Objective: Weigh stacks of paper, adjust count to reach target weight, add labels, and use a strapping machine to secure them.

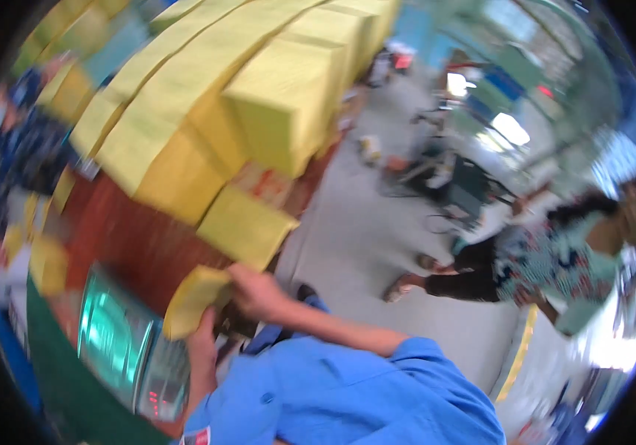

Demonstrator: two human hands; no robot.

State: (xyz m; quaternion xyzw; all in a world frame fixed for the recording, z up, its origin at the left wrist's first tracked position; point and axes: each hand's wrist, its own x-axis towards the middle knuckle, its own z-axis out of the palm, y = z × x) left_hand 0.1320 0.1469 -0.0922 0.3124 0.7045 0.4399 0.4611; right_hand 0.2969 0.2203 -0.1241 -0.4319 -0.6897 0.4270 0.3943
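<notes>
"So, what containers do you see?"

"Big yellow box-like blocks (162, 111), in long rows from ten to eleven o'clock on a red-brown bench (125, 245). They look closed, so I can't tell whether they are cartons or wrapped stacks, nor what fills them. Another yellow block (247, 226) lies at nine o'clock, near the bench's edge."

"And the thing being handled?"

"A small yellow packet (196, 300) at eight o'clock, just beyond the blue shirt (348, 393). It's flattish, curved along its outer edge and blurred; what it holds can't be told."

"How is it gripped?"

"The left hand (201, 337) and right hand (259, 291) are close together, both clamped on it: left at its lower side, right at its right-hand end."

"Anything beside it?"

"Yes, a device (166, 371) farther out at eight, with a green-lit panel (114, 326) and a red-lit display (155, 404)."
</notes>
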